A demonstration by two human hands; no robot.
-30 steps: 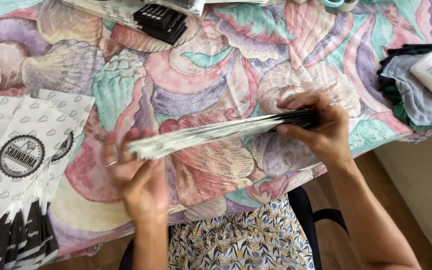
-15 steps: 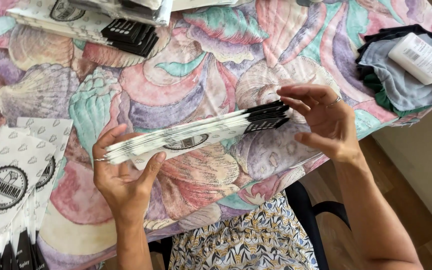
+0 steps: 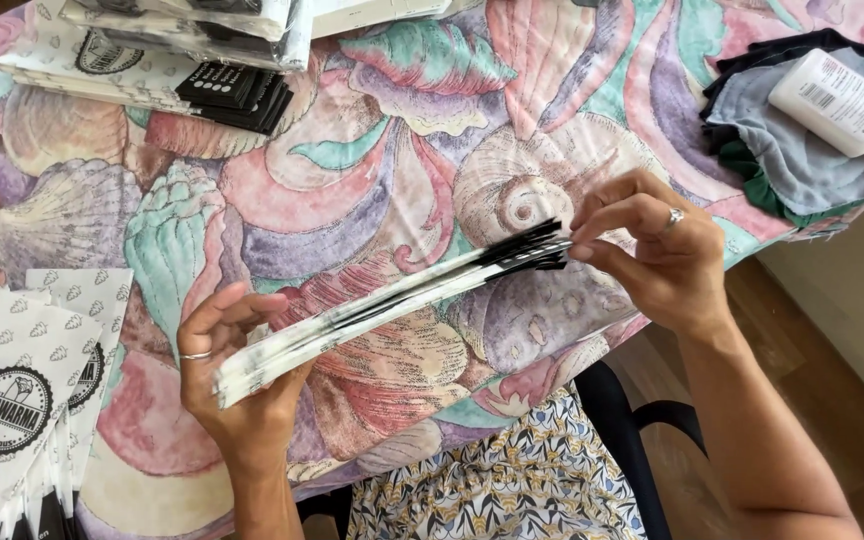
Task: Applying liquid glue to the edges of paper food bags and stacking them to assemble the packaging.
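Stack: thick white paper-bag bundle with black ends (image 3: 392, 300), now tilted higher at 2 o'clock.
Left hand (image 3: 237, 385): clamps its pale end.
Right hand (image 3: 657, 250): pinches the black end.
Counter (image 3: 372, 180): seashell-patterned cloth beneath.

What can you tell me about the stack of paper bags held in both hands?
The stack of paper bags is a thin bundle of flat white sheets seen edge-on, with black ends toward the right. It slants up from lower left to upper right above the shell-patterned tablecloth. The left hand grips its lower end; the right hand pinches the black end.
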